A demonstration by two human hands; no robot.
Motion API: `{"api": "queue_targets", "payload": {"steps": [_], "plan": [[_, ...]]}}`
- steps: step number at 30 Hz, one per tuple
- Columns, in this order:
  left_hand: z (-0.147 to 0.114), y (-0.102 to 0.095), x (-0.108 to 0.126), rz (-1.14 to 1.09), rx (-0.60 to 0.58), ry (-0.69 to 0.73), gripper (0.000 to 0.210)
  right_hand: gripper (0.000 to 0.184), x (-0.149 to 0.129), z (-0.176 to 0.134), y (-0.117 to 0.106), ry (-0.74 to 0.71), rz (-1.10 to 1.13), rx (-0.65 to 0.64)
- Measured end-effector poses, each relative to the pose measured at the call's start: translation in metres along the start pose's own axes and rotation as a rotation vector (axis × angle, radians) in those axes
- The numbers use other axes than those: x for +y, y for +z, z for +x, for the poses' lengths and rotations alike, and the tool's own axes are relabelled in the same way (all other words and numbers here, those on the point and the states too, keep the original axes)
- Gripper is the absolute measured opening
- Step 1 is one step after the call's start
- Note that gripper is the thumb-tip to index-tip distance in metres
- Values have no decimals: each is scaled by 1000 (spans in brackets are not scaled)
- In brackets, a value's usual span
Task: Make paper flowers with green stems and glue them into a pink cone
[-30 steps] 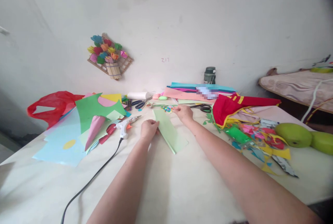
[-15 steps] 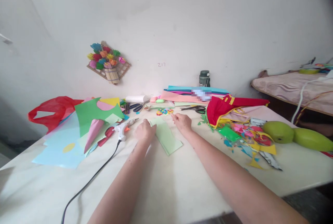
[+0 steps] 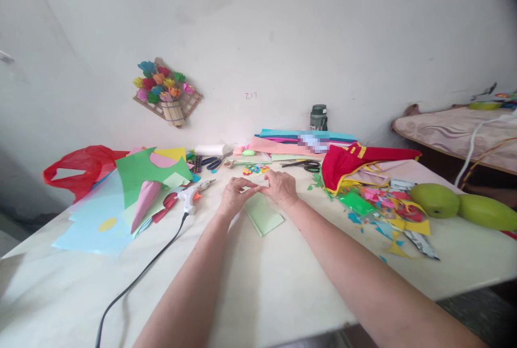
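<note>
My left hand [image 3: 237,195] and my right hand [image 3: 281,187] meet at the fingertips over the far part of a light green paper piece [image 3: 264,217]. The thumb and fingers of my left hand form a loop, its tips closed against those of my right hand. My right hand is also pinched; whatever is between the fingers is too small or hidden to make out. The paper lies flat on the table, its far end covered by my hands. Just beyond them sits a small heap of colourful cut-paper pieces [image 3: 256,169]. A white glue gun [image 3: 188,197] lies left of my left hand.
The glue gun's black cord [image 3: 139,273] runs to the front edge. Paper sheets [image 3: 91,227] and a pink paper cone [image 3: 146,205] lie left. Scissors [image 3: 311,166] lie behind my right hand. Red cloth [image 3: 343,167], paper scraps [image 3: 388,200] and green rounded objects [image 3: 434,200] occupy the right.
My left hand has moved right from the paper's left edge, and my right hand slightly left, so that their fingertips now meet over the paper. The view has shifted slightly.
</note>
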State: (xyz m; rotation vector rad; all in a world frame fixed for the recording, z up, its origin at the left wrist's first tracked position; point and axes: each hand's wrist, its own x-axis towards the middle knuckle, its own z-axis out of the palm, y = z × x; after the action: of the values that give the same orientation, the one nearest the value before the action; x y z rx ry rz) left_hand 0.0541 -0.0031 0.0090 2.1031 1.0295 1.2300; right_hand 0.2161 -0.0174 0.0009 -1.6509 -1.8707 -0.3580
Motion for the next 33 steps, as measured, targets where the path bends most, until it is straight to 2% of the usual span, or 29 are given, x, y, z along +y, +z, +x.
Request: {"api": "queue_targets", "payload": {"steps": [5, 10, 18, 26, 33], "plan": [[1, -1, 3, -105, -20, -67, 14, 52, -2, -1, -2, -28, 10, -10], [-2, -3, 5, -273, -81, -206, 21, 54, 1, -1, 1, -112, -17, 98], [-3, -5, 2, -447, -167, -319, 26, 51, 3, -1, 2, -255, -47, 253], [-3, -8, -4, -460, -239, -324, 24, 47, 5, -1, 3, -346, -6, 251], [-4, -8, -4, -458, -236, -317, 25, 47, 5, 0, 3, -362, 42, 258]]}}
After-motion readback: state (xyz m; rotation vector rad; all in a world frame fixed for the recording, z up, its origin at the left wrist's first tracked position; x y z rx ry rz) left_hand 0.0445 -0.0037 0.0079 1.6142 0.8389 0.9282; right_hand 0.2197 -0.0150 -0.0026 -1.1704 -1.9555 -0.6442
